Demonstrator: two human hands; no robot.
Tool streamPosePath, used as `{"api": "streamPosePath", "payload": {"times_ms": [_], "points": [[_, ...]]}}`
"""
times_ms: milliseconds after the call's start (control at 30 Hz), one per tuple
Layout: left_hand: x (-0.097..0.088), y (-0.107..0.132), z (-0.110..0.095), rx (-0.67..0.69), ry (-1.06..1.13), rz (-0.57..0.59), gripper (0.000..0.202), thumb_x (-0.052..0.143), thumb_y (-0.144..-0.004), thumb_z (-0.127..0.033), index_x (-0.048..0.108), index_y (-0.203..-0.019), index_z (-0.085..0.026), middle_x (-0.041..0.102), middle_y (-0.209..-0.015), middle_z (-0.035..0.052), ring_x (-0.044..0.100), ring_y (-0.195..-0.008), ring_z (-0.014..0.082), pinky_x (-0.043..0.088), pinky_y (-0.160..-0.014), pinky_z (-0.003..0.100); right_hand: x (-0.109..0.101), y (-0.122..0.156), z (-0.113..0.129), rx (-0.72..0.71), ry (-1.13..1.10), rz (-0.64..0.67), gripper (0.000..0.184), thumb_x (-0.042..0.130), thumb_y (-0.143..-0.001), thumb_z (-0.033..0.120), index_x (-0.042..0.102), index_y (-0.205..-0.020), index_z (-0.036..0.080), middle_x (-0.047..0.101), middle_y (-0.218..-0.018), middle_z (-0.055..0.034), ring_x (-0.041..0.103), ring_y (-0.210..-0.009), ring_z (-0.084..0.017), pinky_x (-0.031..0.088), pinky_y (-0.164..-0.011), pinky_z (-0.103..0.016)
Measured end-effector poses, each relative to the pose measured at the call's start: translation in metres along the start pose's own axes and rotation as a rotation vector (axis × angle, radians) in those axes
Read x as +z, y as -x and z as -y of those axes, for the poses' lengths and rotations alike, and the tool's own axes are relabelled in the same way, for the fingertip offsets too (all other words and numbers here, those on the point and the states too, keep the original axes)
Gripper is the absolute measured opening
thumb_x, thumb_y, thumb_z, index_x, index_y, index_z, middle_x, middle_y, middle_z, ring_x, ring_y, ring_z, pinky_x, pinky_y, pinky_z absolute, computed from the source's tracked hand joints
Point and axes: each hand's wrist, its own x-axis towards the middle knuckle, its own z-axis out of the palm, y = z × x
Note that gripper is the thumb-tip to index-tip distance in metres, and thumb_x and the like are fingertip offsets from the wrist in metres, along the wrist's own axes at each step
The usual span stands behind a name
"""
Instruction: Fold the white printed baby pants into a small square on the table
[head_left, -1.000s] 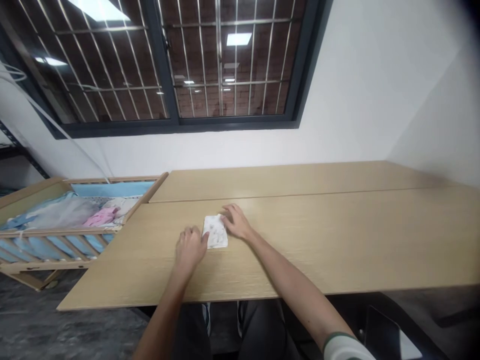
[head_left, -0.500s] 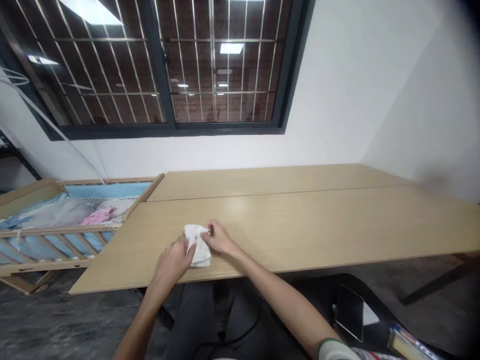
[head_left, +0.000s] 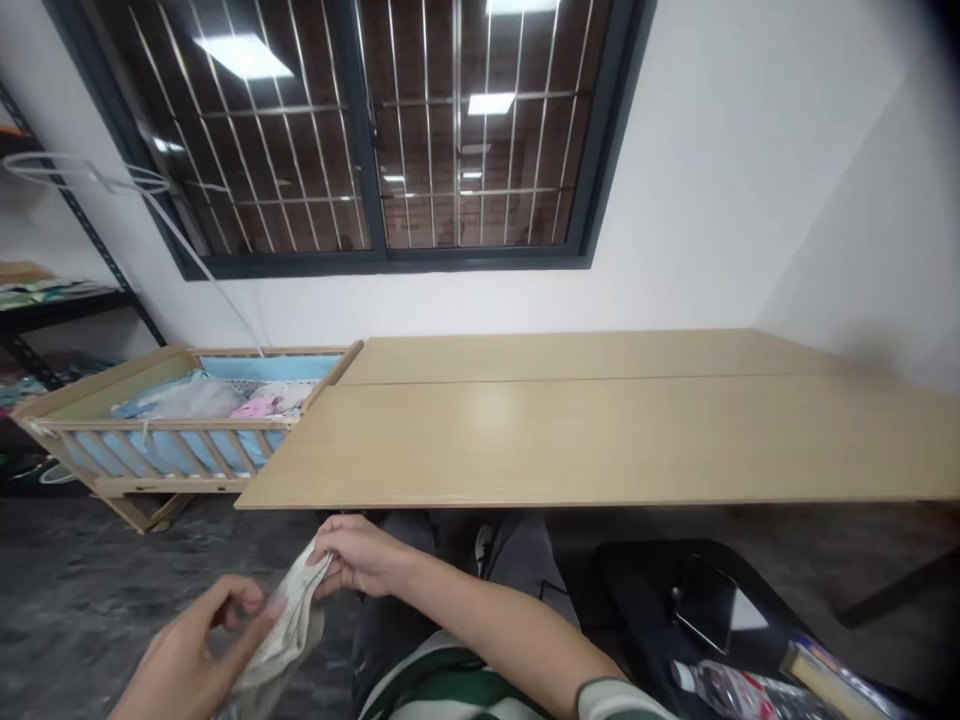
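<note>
Right grip [head_left: 364, 558]: clamped on the upper end of the white cloth [head_left: 289, 622], my thumb and fingers pinched together on it.
Left grip [head_left: 191, 645]: fingers curled and blurred, a gap between my index finger and thumb; the thumb overlaps the cloth's edge, but I cannot tell whether I am pinching it.
White cloth: off the bench [head_left: 600, 440], in the air on my side of its near edge; it slants from my right fingers down past my left thumb, creased and folded, its lower end blurred.
Bench: pale wood-toned top, a long seam running across it, its far side by the white wall [head_left: 690, 200].
Cot [head_left: 150, 426]: wooden and slatted, at the left end of the bench, with a blue lining [head_left: 270, 367] and a pink cloth [head_left: 259, 404] inside.
Black seat [head_left: 637, 570]: to my right, below the bench edge; on it are a dark phone [head_left: 705, 603] and a clear bottle [head_left: 742, 690] with a red label, lying on its side.
Window [head_left: 382, 261]: dark-framed, above the bench, metal bars across it, bright lights showing in the glass.
Floor [head_left: 67, 560]: dark grey and mottled, below my left grip.
</note>
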Motion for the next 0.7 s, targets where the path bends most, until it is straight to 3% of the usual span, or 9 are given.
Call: {"api": "streamPosePath", "payload": {"times_ms": [133,233,367,467,600,633,700], "points": [[0.003,0.000,-0.004,0.152,0.036,0.125,0.041,0.061,-0.082,-0.067,0.061,-0.085,-0.026,0.063,-0.082,0.0004,0.064,-0.079,0.0193,0.051,-0.070,0.023,0.012,-0.009,-0.001,-0.012,0.002,-0.040,0.015,0.060,-0.070,0.003,0.053,-0.068,0.016,0.064,-0.059,-0.0008,0.062,-0.050,-0.013,0.058,-0.054,-0.024],[0.003,-0.002,-0.007,0.186,0.070,0.071,0.038,0.066,-0.081,-0.064,0.062,-0.085,-0.026,0.064,-0.081,0.0001,0.065,-0.078,0.0191,0.052,-0.072,0.023,0.011,-0.008,0.001,-0.030,-0.007,-0.028,0.012,0.057,-0.072,0.003,0.057,-0.066,0.014,0.065,-0.060,-0.0030,0.064,-0.052,-0.013,0.057,-0.056,-0.023],[0.001,-0.006,-0.004,0.196,0.213,0.045,0.038,0.061,-0.086,-0.063,0.067,-0.096,-0.028,0.071,-0.096,0.0031,0.069,-0.090,0.0208,0.055,-0.076,0.022,0.005,-0.001,0.004,-0.063,-0.018,-0.035,0.011,0.060,-0.077,0.009,0.059,-0.066,0.015,0.054,-0.053,0.0032,0.054,-0.045,-0.009,0.054,-0.054,-0.020],[0.004,-0.010,-0.007,0.131,0.285,0.016,0.041,0.059,-0.087,-0.065,0.070,-0.102,-0.028,0.074,-0.103,0.0050,0.071,-0.097,0.0237,0.056,-0.068,0.021,0.003,0.004,0.002,-0.107,0.028,-0.074,0.010,0.068,-0.079,0.022,0.060,-0.080,0.016,0.058,-0.061,0.0030,0.056,-0.051,-0.011,0.050,-0.052,-0.020],[0.014,-0.015,-0.012,0.127,0.258,-0.072,0.043,0.056,-0.090,-0.064,0.072,-0.105,-0.027,0.076,-0.093,0.0051,0.073,-0.091,0.0244,0.057,-0.063,0.022,-0.002,0.016,-0.003,-0.298,0.360,-0.024,0.062,0.091,-0.062,0.027,0.059,-0.114,0.020,0.066,-0.088,0.0019,0.062,-0.070,-0.013,0.048,-0.060,-0.020],[0.014,-0.017,-0.010,0.154,0.228,-0.112,0.043,0.055,-0.090,-0.063,0.072,-0.104,-0.027,0.076,-0.091,0.0044,0.074,-0.086,0.0235,0.057,-0.063,0.022,-0.006,0.022,-0.002,-0.367,0.498,-0.006,0.065,0.092,-0.061,0.026,0.060,-0.117,0.021,0.067,-0.092,0.0013,0.064,-0.075,-0.014,0.048,-0.064,-0.021],[0.008,-0.018,0.003,0.204,0.119,-0.254,0.040,0.053,-0.091,-0.062,0.072,-0.101,-0.028,0.077,-0.089,0.0022,0.073,-0.076,0.0211,0.056,-0.061,0.022,-0.020,0.036,0.004,-0.523,0.789,-0.033,0.045,0.086,-0.071,0.024,0.066,-0.112,0.021,0.069,-0.097,-0.0012,0.065,-0.086,-0.017,0.048,-0.075,-0.024]]}}
